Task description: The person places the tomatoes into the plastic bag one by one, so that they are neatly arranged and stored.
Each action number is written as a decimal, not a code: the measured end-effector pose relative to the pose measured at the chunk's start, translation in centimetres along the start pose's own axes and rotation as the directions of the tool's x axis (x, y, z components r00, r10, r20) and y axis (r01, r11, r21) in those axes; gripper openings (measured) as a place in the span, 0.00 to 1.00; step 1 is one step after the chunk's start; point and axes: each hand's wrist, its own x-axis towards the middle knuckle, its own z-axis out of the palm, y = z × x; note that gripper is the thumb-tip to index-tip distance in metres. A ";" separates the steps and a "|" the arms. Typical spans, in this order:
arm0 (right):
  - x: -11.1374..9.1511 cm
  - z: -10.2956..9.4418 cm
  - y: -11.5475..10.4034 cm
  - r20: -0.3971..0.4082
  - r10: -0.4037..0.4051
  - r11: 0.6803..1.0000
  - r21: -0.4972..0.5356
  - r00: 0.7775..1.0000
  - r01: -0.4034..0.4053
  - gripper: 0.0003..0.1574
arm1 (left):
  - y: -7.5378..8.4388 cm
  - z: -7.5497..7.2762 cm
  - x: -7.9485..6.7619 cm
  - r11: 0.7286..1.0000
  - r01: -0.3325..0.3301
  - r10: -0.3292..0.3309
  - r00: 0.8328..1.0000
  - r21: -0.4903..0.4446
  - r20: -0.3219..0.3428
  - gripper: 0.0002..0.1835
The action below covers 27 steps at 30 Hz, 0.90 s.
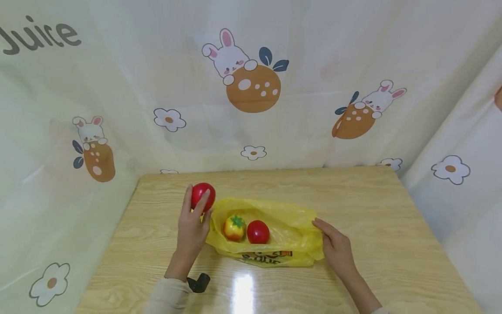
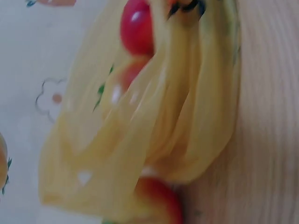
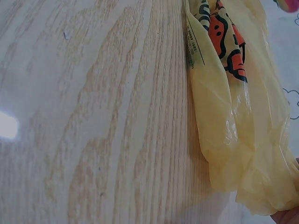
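My left hand point(image 1: 192, 229) holds a red round fruit point(image 1: 203, 197) above the left end of a yellow plastic bag point(image 1: 282, 213). Its thumb lies close to the bag's rim; whether it touches the plastic I cannot tell. The bag lies on its side with the mouth spread. Inside sit a yellow-red fruit with a green leafy top point(image 1: 234, 228) and a plain red fruit point(image 1: 258, 232). At the right end, my right hand point(image 1: 338, 248) pinches the bag's rim. In the left wrist view a red-yellow fruit point(image 2: 161, 203) shows partly behind the plastic.
The wooden table point(image 1: 353, 192) stands against a pale curtain point(image 1: 306, 131) printed with rabbits and flowers, which also hangs along both sides. A small black object point(image 1: 199, 283) is beside my left wrist. Light glares off the table near its front.
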 end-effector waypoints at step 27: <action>0.0 -1.0 0.5 0.020 0.012 1.000 0.011 1.000 -0.012 0.25 | 3.7 6.0 -3.5 0.986 -0.083 0.143 0.863 -0.144 0.484 0.32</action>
